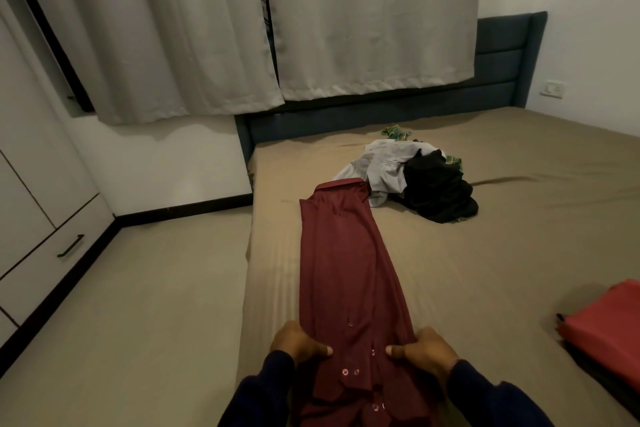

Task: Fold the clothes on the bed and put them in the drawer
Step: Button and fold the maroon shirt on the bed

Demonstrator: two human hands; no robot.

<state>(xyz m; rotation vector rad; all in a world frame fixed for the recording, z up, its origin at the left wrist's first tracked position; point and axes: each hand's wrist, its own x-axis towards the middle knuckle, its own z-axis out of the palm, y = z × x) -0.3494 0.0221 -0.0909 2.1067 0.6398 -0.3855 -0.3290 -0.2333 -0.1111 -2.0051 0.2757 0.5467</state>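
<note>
bed: taking up most of the shot, tan sheet lying pretty smooth, dark blue headboard sitting at its far end

curtains: two pale grey ones hanging over the window past the bed's far end, the right one draping down over part of the headboard

wardrobe: standing across the floor from the bed's left side, with a drawer in it that's sitting closed, dark bar handle showing

maroon shirt: lying on the bed near its left edge, folded lengthwise into one long narrow strip, collar pointing toward the headboard, buttoned hem end bunching up at the near edge of the bed

clothes pile: sitting mid-bed, right beside the shirt's collar end. Grey garment and black garment heaped together, a bit of green plaid poking out behind

red item: lying at the bed's right side, looks like folded fabric but can't really tell, it's getting cut off by the frame

left hand: gripping the left edge of the shirt strip at the near end of the bed, thumb lying on top, fingers curling under the cloth

right hand: doing the same on the right edge, thumb pressing on top, fingers tucking round the fabric. Dark sleeves on both arms

wall socket: sitting on the wall just right of the headboard
</note>
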